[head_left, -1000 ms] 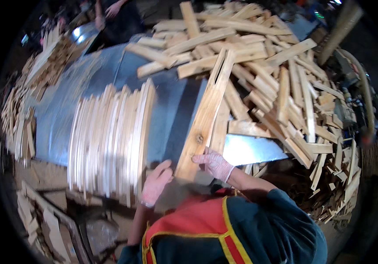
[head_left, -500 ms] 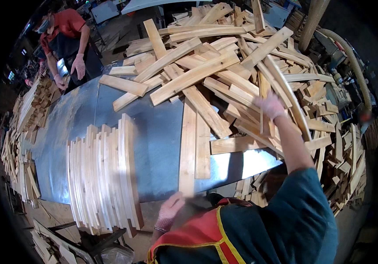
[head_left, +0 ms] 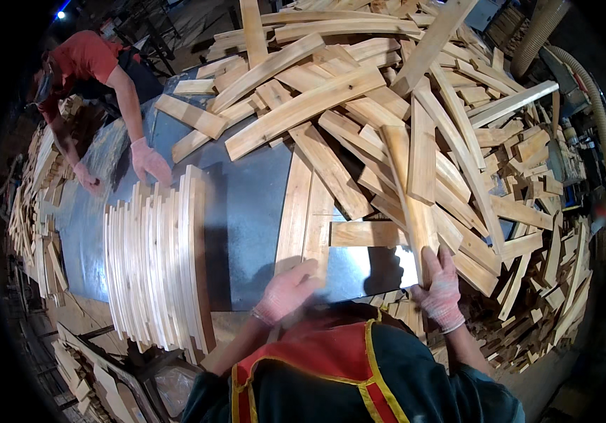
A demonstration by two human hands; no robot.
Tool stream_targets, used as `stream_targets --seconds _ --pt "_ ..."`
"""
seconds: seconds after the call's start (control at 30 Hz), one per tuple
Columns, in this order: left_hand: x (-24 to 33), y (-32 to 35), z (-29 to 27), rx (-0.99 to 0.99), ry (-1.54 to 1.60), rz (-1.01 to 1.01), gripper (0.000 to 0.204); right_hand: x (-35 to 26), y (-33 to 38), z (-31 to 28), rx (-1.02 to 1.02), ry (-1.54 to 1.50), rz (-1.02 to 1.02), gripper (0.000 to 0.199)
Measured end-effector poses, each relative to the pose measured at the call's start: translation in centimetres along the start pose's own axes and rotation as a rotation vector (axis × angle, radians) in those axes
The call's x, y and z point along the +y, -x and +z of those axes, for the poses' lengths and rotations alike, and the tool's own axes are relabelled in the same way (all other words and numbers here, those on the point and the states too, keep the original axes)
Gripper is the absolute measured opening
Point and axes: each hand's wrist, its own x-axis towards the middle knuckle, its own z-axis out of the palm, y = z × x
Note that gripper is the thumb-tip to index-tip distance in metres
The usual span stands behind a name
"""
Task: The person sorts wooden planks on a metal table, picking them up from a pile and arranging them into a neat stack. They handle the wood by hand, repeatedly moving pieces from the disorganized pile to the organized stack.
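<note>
Both my hands wear pale pink gloves. My left hand [head_left: 287, 290] is closed over the near ends of two flat wooden boards [head_left: 294, 211] lying side by side on the metal table. My right hand [head_left: 440, 290] grips the near end of a long wooden board [head_left: 407, 187], which slants away over the pile, its far end resting among other pieces. A shorter board [head_left: 366, 233] lies crosswise between the two hands. Left of my left hand stands a row of boards on edge [head_left: 155, 264], packed together and overhanging the table's near edge.
A large jumbled heap of boards [head_left: 306, 113] covers the table's far right. More pieces [head_left: 556, 282] are piled to the right. At the far left, a co-worker in a red shirt [head_left: 90, 60] reaches a gloved hand [head_left: 150, 163] near the row. Ribbed hoses [head_left: 602, 134] hang at right.
My right hand has drawn back from the heap toward me and now grips a board. The left hand has moved up onto the board ends. The co-worker has leaned in toward the row.
</note>
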Motion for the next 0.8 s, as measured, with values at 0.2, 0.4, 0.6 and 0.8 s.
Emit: stream_targets --seconds 0.2,0.4,0.6,0.8 --pt "1.3 0.3 0.1 -0.134 -0.187 0.043 0.045 -2.5 4.9 2.6 0.059 0.042 -0.029 0.092" --pt "-2.1 4.1 -1.9 -0.114 -0.209 0.153 0.042 -6.9 10.4 4.7 0.073 0.016 -0.216 0.090" --pt "-3.8 9.2 -4.5 -0.186 0.030 0.025 0.050 -13.0 8.9 9.9 0.079 -0.015 -0.168 0.095" --pt "-2.6 11.6 -3.6 -0.192 -0.016 -0.075 0.114 -23.4 3.1 17.3 0.128 -0.711 -0.065 0.088"
